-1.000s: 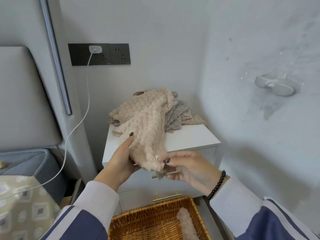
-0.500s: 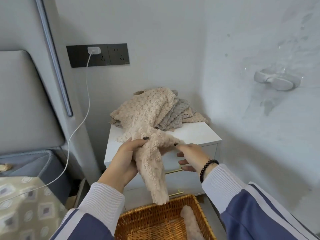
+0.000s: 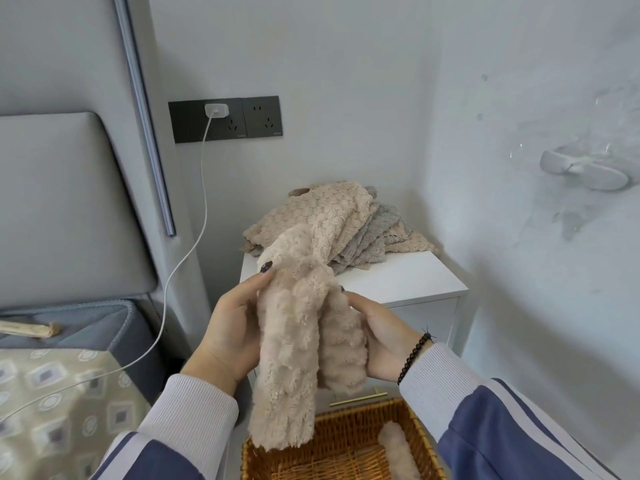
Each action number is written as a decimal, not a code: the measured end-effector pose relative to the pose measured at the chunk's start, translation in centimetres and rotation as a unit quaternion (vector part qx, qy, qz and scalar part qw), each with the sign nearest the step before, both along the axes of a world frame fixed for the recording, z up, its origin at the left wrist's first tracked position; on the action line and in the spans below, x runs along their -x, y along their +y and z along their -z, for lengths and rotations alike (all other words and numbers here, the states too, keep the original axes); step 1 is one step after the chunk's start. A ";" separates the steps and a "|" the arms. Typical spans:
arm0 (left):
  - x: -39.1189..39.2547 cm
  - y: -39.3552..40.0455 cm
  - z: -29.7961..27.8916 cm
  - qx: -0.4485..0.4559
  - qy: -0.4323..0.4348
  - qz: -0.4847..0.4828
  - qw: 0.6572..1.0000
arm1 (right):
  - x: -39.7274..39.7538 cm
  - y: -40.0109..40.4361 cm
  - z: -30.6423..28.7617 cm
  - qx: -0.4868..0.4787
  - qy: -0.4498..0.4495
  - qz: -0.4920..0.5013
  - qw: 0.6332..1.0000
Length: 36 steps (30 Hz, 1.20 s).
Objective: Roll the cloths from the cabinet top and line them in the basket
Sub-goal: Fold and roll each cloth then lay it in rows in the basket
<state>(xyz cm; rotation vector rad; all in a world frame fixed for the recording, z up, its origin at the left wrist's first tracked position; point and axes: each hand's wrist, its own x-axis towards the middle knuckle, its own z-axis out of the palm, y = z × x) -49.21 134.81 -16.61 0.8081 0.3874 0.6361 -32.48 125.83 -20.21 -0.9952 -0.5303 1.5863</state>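
A loose heap of beige and grey fluffy cloths (image 3: 349,223) is piled toward the back of the white cabinet top (image 3: 408,282). Below, a woven wicker basket (image 3: 346,445) is seen, apparently set on the floor.

Honestly nothing readable here. The only spot with any print is the dark socket plate (image 3: 225,120) on the wall, up and to the left of the fingers (image 3: 258,277) of the left hand: there's a tiny pale mark at the bottom right corner of each of its two panels, probably a brand, but it's way too small and blurry to make out. The white charger plug (image 3: 216,110) stuck in it shows no lettering I can see. No labels, numbers or signs anywhere else in view.
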 end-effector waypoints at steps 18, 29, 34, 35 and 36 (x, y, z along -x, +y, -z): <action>-0.9 -0.3 1.3 -0.142 0.211 -0.042 0.966 | -5.2 -5.1 -3.2 0.001 -0.175 0.189 0.966; -1.0 0.6 2.7 -0.222 0.327 -0.101 0.913 | -6.8 -4.1 -2.3 0.052 -0.187 0.289 0.937; -1.1 2.4 3.1 -0.282 0.356 -0.135 0.880 | -7.7 -2.6 -1.6 0.079 -0.216 0.305 0.924; -1.2 2.7 3.1 -0.300 0.360 -0.150 0.871 | -7.9 -2.4 -1.6 0.093 -0.249 0.288 0.920; -1.3 3.1 3.1 -0.313 0.363 -0.168 0.862 | -8.2 -2.1 -1.5 0.112 -0.299 0.266 0.910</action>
